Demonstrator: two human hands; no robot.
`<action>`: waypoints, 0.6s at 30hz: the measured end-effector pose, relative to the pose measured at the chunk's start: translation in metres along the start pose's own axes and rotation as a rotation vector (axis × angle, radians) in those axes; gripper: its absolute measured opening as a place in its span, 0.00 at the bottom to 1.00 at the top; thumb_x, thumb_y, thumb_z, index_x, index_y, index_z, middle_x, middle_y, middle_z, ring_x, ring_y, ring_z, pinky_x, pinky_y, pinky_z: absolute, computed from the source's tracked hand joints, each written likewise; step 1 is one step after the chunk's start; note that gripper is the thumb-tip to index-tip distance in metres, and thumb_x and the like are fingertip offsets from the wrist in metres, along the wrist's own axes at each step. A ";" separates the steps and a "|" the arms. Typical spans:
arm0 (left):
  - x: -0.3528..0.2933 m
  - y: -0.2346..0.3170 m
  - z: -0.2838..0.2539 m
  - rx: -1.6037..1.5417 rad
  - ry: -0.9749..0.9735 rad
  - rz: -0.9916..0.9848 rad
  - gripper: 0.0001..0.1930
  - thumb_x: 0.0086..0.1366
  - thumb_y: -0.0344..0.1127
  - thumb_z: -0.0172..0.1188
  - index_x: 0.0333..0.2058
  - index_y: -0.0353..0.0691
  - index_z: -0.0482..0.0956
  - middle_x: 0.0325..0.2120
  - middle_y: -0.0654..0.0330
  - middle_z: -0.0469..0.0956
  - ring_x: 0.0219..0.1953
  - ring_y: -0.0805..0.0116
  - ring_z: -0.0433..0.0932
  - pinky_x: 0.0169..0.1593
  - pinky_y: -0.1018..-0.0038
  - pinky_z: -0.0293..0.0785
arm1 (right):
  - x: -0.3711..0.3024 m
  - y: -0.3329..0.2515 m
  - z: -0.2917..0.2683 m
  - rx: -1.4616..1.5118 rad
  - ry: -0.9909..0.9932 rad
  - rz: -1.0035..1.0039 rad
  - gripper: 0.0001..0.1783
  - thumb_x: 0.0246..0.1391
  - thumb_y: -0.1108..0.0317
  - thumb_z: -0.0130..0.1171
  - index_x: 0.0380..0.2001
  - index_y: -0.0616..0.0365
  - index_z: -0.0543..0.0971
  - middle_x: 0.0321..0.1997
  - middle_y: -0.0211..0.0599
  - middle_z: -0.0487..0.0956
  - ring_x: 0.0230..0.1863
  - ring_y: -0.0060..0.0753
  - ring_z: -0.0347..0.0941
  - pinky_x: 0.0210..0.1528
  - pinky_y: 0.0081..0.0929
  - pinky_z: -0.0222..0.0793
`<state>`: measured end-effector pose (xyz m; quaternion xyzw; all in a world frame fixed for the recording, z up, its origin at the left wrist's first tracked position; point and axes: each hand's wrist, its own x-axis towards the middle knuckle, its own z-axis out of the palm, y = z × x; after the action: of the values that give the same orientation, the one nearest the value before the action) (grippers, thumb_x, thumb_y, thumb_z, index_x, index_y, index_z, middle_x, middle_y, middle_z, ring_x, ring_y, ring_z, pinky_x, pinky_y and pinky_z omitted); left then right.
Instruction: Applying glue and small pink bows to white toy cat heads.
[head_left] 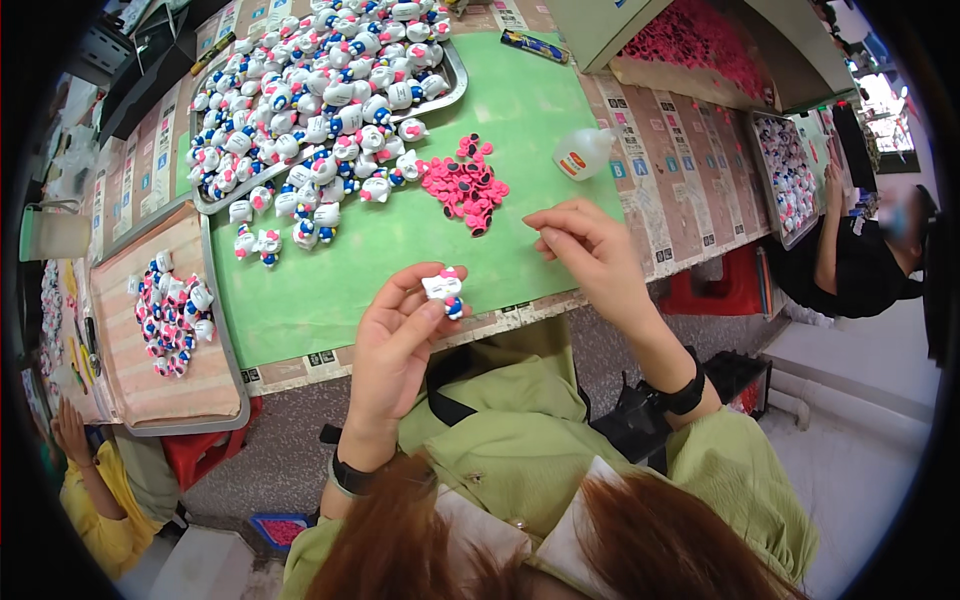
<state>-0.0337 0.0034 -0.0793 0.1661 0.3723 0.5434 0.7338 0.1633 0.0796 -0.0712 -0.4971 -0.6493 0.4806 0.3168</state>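
My left hand (pixel 395 325) pinches a small white cat figurine (pixel 444 290) with a pink bow and a blue body, just above the near edge of the green mat (pixel 330 315). To its right, my right hand (pixel 585 248) hovers over the mat with thumb and forefinger together. Whatever may be between those fingertips is too small to make out. Beyond the hands lies a loose pile of small pink and black pieces (pixel 468 190). A white squeeze bottle (pixel 584 154) lies tilted on the mat beyond my right hand.
A metal tray (pixel 458 80) heaped with figurines stands at the far left, several spilling onto the mat. Another tray (pixel 228 335) at left holds fewer. A box of pink pieces (pixel 690 45) sits far right. Co-workers (pixel 830 240) (pixel 105 500) flank the table.
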 end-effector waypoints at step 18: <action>-0.001 -0.007 0.002 0.069 -0.159 -0.012 0.16 0.56 0.25 0.49 0.45 0.34 0.64 0.39 0.61 0.68 0.39 0.76 0.68 0.41 0.79 0.66 | 0.005 -0.022 0.039 -0.140 -0.180 -0.145 0.08 0.42 0.76 0.52 0.30 0.63 0.74 0.22 0.39 0.69 0.22 0.31 0.67 0.26 0.24 0.63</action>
<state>-0.0272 -0.0002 -0.0820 0.2317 0.3325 0.5108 0.7582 0.1201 0.0715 -0.0640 -0.4243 -0.7413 0.4528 0.2557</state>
